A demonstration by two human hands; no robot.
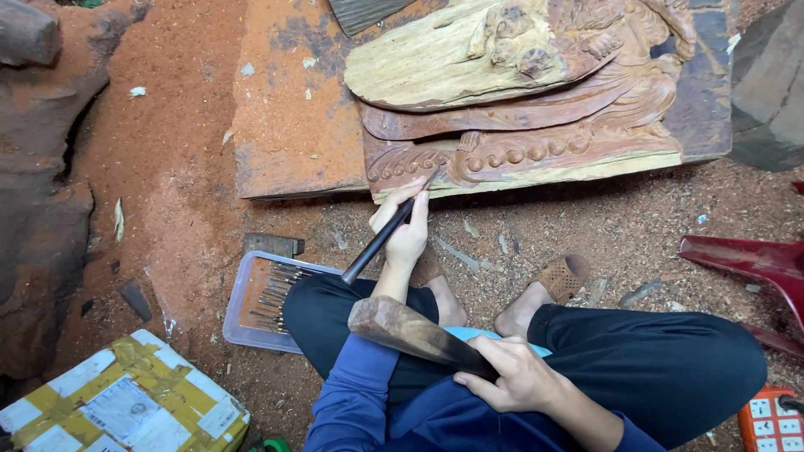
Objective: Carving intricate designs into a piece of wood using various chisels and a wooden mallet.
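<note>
Carved wood relief (536,109) lying flat on red sawdust floor (176,176) at 12 o'clock, scroll and bead border along near edge. Chisel (381,241), dark thin shaft, tip set against relief's lower-left scroll, shaft slanting back toward 7 o'clock. Left hand (406,230) wrapped round chisel near tip end, fingers closed on it. Right hand (511,377) at 5 o'clock, closed on handle of wooden mallet (406,328), head pointing toward 9 o'clock, held low over lap, well apart from chisel's butt. Crossed legs in black trousers (662,360), bare feet between hands & relief. Clear plastic tray of chisels (272,297) just beside left knee at 8 o'clock. Taped cardboard box (126,402) at 7 o'clock. Red plastic stool (758,264) at 3 o'clock, orange-white power strip (770,423) at 4 o'clock.
</note>
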